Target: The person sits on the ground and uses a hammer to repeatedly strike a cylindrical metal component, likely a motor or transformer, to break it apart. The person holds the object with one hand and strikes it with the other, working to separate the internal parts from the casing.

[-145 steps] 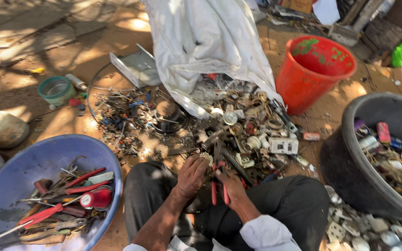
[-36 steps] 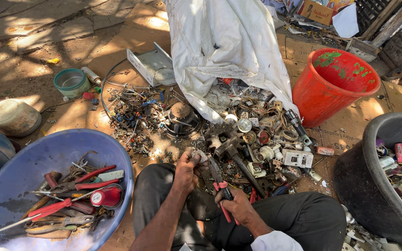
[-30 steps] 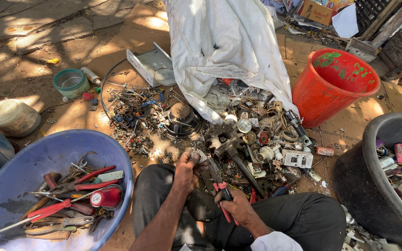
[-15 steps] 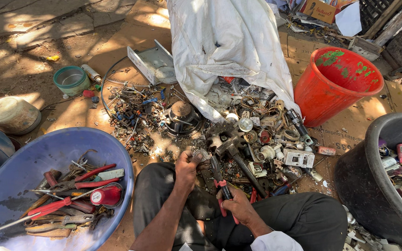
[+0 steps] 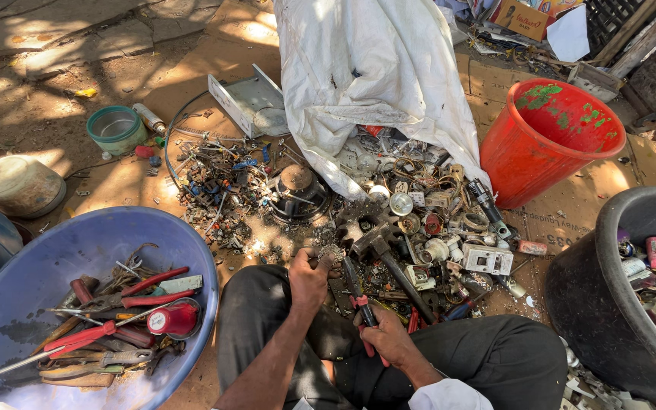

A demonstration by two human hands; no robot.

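My left hand pinches a small grey metal scrap piece just above my knee. My right hand grips red-handled pliers, their dark jaws pointing up toward that piece. Both hands hover over my dark trousers at the near edge of a wide scrap pile of coils, switches, wires and small metal parts. A hammer lies in the pile right beside the pliers.
A blue basin with red-handled tools sits at the left. A red bucket stands at the right, a black tub of scrap beside it. A white sack drapes behind the pile. A green bowl and tan pot lie far left.
My left hand has kept the small piece raised while my right hand brought the pliers' jaws up closer to it. The view shifted slightly.
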